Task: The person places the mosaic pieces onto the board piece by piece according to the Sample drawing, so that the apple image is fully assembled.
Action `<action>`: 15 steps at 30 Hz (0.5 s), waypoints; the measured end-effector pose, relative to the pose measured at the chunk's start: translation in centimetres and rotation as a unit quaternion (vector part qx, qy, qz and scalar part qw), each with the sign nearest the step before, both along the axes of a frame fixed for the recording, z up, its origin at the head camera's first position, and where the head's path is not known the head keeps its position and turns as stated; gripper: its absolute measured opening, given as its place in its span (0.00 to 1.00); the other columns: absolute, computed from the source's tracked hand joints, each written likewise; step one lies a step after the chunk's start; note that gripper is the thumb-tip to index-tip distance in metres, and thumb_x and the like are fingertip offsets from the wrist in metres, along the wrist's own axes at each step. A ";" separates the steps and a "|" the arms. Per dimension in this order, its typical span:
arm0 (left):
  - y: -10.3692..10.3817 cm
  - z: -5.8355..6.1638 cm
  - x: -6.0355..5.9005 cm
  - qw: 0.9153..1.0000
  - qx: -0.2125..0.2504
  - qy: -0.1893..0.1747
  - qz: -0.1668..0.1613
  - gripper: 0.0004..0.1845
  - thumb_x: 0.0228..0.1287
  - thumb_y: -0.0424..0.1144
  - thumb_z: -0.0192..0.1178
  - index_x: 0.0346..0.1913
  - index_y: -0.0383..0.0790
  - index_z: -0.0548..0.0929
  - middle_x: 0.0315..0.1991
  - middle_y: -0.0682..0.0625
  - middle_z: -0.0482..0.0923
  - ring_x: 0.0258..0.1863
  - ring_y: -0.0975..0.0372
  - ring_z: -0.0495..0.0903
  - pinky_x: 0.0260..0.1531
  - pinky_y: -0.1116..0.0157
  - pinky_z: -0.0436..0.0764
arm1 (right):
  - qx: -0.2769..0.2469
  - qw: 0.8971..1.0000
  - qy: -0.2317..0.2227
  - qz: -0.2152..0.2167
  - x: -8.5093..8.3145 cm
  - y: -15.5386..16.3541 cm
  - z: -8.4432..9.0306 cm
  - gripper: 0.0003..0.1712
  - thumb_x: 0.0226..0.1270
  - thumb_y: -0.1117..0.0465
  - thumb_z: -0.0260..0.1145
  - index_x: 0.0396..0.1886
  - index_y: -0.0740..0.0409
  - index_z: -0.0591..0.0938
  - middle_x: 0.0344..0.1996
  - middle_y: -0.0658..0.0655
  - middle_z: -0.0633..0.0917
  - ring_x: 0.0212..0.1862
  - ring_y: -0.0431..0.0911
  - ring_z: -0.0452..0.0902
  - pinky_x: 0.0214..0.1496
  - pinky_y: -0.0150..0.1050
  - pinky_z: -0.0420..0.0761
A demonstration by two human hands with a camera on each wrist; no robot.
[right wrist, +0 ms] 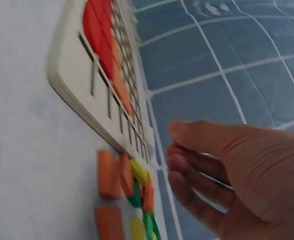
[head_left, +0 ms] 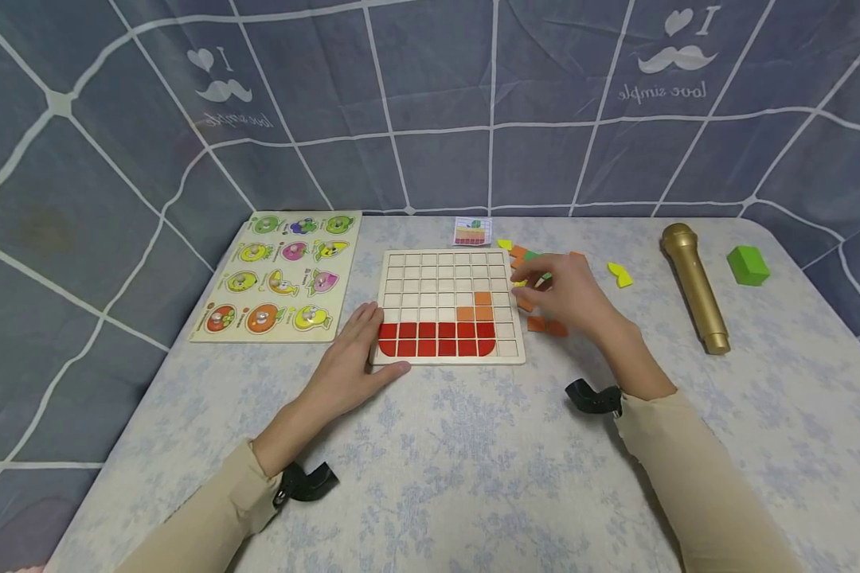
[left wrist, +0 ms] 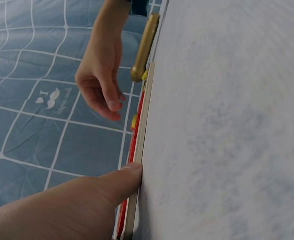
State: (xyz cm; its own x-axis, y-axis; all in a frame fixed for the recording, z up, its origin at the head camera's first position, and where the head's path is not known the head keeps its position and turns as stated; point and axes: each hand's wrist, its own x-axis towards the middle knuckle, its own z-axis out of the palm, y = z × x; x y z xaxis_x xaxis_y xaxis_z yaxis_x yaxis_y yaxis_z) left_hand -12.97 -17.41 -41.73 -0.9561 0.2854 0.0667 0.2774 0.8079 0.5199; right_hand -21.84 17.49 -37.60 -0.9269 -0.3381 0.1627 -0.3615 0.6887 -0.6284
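Note:
A pale wooden grid board [head_left: 430, 274] lies flat in the middle of the table. Red tiles [head_left: 426, 338] fill most of its two near rows, and orange tiles [head_left: 475, 312] sit just above them at the right. My left hand [head_left: 344, 362] rests against the board's near left corner, fingers along the left side, thumb [left wrist: 124, 181] against the near edge. Over loose orange, yellow and green pieces [right wrist: 109, 175] beside the board's right edge hovers my right hand [head_left: 562, 290]. Its fingers curve loosely with a gap to the thumb, and no piece shows between them.
A fruit puzzle board [head_left: 275, 278] lies to the left. Behind the grid board stands a small picture card [head_left: 472, 231]. On the right are a yellow piece [head_left: 619, 274], a gold microphone-shaped object [head_left: 695, 290] and a green block [head_left: 748, 265]. A grid-patterned curtain [head_left: 437, 103] hangs behind.

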 end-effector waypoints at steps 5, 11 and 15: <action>0.0 0.0 0.0 1.000 0.003 0.000 -0.003 0.54 0.67 0.54 0.72 0.82 0.27 0.56 0.85 0.35 0.50 0.86 0.44 0.47 0.81 0.42 0.56 | 0.047 0.998 -0.020 -0.034 -0.2 2.4 0.7 0.11 0.66 0.61 0.77 0.47 0.58 0.92 0.43 0.58 0.91 0.44 0.52 0.85 0.45 0.44 0.81; 0.1 0.1 0.0 1.000 -0.001 -0.004 -0.001 0.54 0.67 0.54 0.72 0.82 0.27 0.56 0.85 0.35 0.49 0.86 0.44 0.46 0.81 0.42 0.56 | 0.099 0.993 -0.054 -0.030 -0.6 4.5 1.1 0.17 0.64 0.58 0.80 0.49 0.61 0.91 0.44 0.61 0.91 0.45 0.53 0.85 0.46 0.45 0.76; 0.1 0.1 0.0 1.000 -0.004 -0.003 -0.001 0.54 0.67 0.55 0.72 0.82 0.26 0.56 0.85 0.35 0.49 0.86 0.44 0.46 0.82 0.43 0.55 | 0.104 0.992 -0.070 -0.030 -0.9 4.8 0.6 0.17 0.62 0.59 0.81 0.49 0.61 0.91 0.39 0.59 0.91 0.41 0.51 0.83 0.46 0.45 0.75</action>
State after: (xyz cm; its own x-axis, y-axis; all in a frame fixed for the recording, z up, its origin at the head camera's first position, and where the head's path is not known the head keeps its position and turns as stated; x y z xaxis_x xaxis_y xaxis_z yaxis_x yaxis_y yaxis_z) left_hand -13.01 -17.35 -41.59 -0.9562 0.2868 0.0590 0.2752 0.8113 0.5158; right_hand -22.78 22.30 -36.97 -0.9550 -0.2944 -0.0366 -0.2353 0.8267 -0.5111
